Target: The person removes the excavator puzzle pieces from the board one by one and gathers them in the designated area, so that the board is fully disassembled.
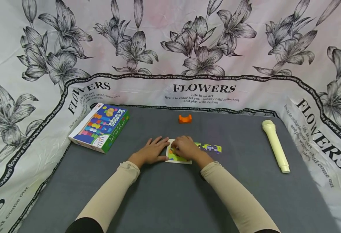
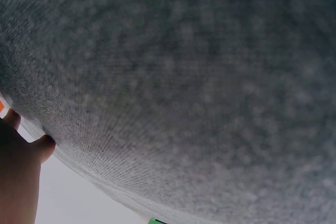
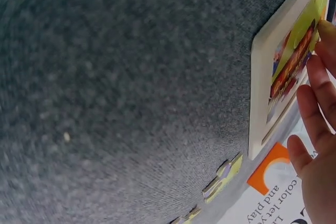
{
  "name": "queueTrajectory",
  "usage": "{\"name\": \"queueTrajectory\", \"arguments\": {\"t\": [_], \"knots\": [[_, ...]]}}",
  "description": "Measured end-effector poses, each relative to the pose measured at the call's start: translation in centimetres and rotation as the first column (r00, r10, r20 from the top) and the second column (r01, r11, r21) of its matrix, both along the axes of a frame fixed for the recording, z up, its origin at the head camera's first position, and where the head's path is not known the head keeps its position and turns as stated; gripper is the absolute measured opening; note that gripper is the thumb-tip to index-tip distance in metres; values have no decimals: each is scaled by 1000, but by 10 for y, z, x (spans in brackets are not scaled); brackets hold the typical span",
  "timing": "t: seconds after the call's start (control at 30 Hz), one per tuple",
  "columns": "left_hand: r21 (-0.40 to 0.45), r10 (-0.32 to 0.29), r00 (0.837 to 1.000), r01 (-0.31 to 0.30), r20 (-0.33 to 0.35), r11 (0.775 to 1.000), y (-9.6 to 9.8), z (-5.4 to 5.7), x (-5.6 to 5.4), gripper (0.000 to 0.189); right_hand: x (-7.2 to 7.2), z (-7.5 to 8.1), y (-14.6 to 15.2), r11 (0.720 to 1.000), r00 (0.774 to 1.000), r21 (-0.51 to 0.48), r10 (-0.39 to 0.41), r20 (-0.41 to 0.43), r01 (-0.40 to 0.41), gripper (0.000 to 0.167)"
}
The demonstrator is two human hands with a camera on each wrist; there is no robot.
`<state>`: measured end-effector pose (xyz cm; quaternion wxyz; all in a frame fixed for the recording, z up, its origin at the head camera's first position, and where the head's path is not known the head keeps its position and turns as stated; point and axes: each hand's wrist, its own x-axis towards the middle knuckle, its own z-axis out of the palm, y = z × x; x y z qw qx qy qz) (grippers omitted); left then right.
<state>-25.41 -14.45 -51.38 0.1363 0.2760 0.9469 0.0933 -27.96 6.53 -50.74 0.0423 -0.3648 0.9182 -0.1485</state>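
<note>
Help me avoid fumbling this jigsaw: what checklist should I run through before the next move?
1. Rectangular white-rimmed puzzle tray flat on the grey cloth: ok.
2. Left hand at the tray's left edge: ok.
3. Loose yellow-green and purple jigsaw pieces inside the tray: not ok, they lie to its right.
4. Right hand pinching a piece: cannot tell, its grip is hidden.
5. Notched orange block clear of the tray: ok, it sits apart beyond it.
</note>
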Motion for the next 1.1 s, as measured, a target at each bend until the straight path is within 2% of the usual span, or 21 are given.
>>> {"name": "queueTrajectory", "arguments": {"t": [0.4,0.57,0.8,1.1], "knots": [[-1,13,1000,-13,10,1000,1,-1,0,73,-3,1,-1,999,997,-17,-33,69,34,22],[5,17,1000,-17,4,1000,1,-1,-1,73,-4,0,-2,998,997,-26,-48,67,50,21],[25,40,999,-41,30,999,6,-1,-1,68,-3,-1,0,997,996,-29,-66,55,68,19],[77,75,997,-77,25,994,8,-2,-3,62,-2,1,-2,997,997,-40,-68,43,69,19]]}}
